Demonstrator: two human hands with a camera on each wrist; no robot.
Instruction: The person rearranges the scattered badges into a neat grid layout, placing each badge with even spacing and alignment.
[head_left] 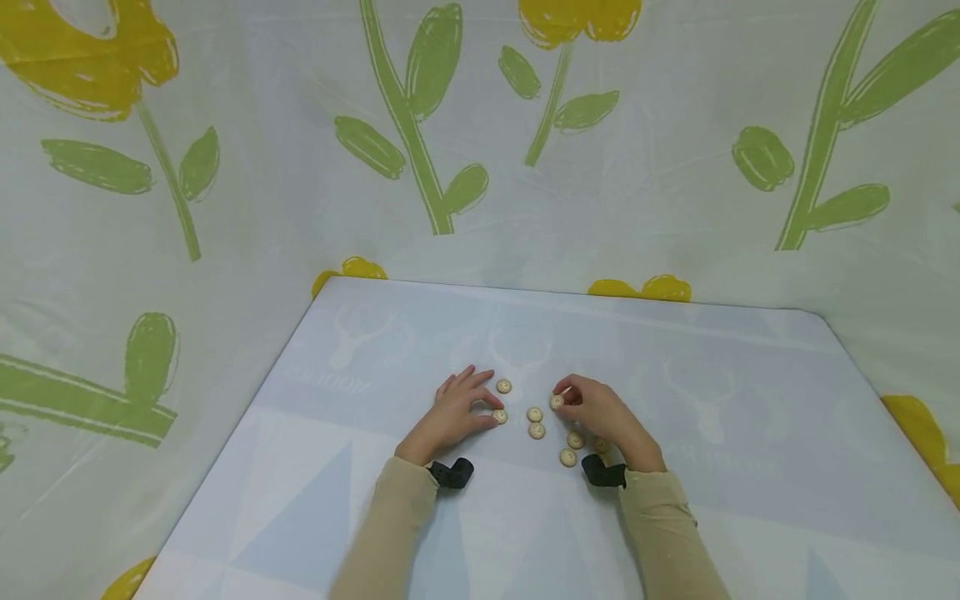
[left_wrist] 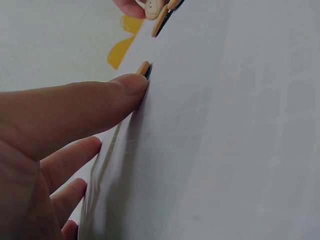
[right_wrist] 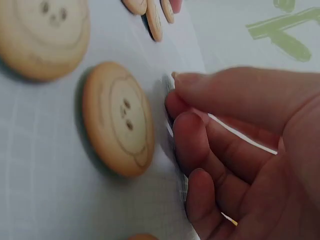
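Note:
Several round wooden buttons, with small holes and a faint animal-like outline, lie on the table. My left hand (head_left: 454,414) has its thumb and index finger at the edges of one button (head_left: 500,416), with the other fingers spread. In the left wrist view the thumb covers most of that button (left_wrist: 144,68). My right hand (head_left: 596,408) pinches another button (head_left: 557,402) between thumb and index finger; the right wrist view shows only a sliver of it. Between the hands, two buttons (head_left: 536,422) lie close together, and a single button (head_left: 504,386) lies beyond the left fingertips.
More buttons (head_left: 567,457) lie near the right wrist, partly hidden by it. A pale blue and white patterned cover (head_left: 315,492) spreads over the table. Flower-printed fabric (head_left: 262,167) hangs behind and at the sides. Each wrist wears a black camera mount (head_left: 453,474).

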